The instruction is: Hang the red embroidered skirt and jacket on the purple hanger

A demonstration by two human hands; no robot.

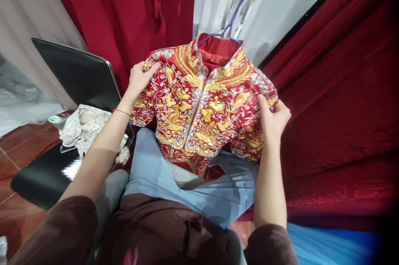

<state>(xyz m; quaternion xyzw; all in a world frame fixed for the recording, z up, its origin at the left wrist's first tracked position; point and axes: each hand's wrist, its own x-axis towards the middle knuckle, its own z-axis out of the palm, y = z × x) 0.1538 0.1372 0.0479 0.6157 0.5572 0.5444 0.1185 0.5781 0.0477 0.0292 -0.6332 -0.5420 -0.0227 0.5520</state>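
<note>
A red jacket (215, 109) with dense gold and silver embroidery is spread out in front of me, over my lap. Its stand-up collar is at the top, and the front edges meet down the middle. A purple hanger (234, 17) sits inside the neck, its hook pointing up. My left hand (142, 78) pinches the jacket at the shoulder on the left, thumb on the front. At the opposite shoulder, my right hand (274, 117) grips the cloth the same way, fingers behind it and partly hidden. The jacket's lower hem hangs between my knees.
To the left stands a black chair (40, 179) with a spotted white cloth (82, 125) and small items on its seat. Red curtains (336, 132) hang on the right, with another red drape (124, 15) behind. Blue material (330, 244) lies at lower right.
</note>
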